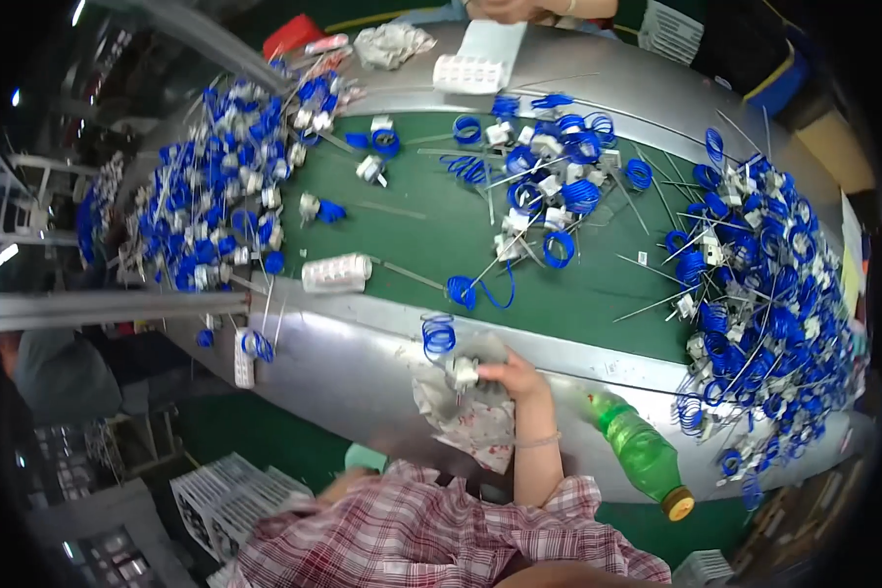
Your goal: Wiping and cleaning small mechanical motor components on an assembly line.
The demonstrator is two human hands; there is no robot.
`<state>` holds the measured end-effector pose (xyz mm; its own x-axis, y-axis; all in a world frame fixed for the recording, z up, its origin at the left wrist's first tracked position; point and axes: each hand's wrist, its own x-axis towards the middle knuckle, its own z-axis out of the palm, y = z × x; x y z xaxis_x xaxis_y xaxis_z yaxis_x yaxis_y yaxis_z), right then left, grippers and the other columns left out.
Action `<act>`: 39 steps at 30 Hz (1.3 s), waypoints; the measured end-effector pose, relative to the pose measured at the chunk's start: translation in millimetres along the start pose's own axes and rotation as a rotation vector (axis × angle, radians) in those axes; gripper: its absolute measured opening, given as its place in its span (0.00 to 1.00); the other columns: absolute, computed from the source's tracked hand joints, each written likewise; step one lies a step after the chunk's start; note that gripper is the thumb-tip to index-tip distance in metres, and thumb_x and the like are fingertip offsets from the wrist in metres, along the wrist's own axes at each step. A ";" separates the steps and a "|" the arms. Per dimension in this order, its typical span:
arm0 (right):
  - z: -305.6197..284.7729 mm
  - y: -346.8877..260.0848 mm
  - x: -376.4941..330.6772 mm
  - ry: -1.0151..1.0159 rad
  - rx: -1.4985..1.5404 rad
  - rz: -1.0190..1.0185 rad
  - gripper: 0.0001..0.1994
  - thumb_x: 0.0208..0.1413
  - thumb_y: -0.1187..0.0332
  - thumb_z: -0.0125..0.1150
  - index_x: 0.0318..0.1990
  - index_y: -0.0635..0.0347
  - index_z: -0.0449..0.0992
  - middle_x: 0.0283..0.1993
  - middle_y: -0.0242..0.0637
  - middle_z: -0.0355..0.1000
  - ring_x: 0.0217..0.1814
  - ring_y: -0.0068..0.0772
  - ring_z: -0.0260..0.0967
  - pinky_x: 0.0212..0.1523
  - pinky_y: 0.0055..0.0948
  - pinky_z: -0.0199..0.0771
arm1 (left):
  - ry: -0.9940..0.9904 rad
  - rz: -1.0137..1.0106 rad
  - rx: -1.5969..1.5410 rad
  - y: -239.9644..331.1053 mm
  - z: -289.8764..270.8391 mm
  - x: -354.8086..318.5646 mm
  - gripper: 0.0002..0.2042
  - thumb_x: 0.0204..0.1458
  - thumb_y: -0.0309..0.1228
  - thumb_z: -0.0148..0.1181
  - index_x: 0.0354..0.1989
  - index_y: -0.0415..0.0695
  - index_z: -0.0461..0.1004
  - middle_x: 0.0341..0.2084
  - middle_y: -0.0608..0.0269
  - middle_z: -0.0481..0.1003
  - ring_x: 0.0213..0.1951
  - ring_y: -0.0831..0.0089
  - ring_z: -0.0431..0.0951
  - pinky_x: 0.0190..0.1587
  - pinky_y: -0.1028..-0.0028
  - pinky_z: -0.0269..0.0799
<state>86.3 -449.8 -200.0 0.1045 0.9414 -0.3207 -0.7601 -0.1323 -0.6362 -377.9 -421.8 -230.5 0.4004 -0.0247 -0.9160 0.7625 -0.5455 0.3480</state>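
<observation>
My right hand (519,380) is closed, thumb and fingers pinching a small white block (463,372) over the near metal edge of the bench. A blue coil (439,335) stands just above the block and appears joined to it. Under the block and the hand lies a crumpled pale rag (475,431) with reddish marks. My left hand (346,484) is low beside the plaid shirt, blurred and partly hidden; its fingers cannot be made out. A pale green object (365,458) is next to it.
A green belt (392,235) carries several blue-coiled parts (559,186). Big heaps of them lie at left (216,176) and right (764,304). A label roll (336,273) and a green bottle (642,451) are near. Another person's arm (539,8) shows across the bench.
</observation>
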 end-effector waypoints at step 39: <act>-12.6 3.2 -1.9 0.116 0.401 0.188 0.29 0.36 0.64 0.58 0.50 0.64 0.62 0.46 0.41 0.67 0.47 0.37 0.65 0.50 0.35 0.65 | 0.526 -0.394 -0.030 69.5 -122.2 176.2 0.21 0.44 0.36 0.46 0.47 0.37 0.62 0.45 0.46 0.65 0.49 0.54 0.63 0.50 0.63 0.59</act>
<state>91.7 -456.0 -210.3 -0.0055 0.8684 -0.4959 -0.9585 -0.1459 -0.2448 -192.2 -361.6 -343.3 0.2779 0.5889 -0.7589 0.9134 -0.4065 0.0190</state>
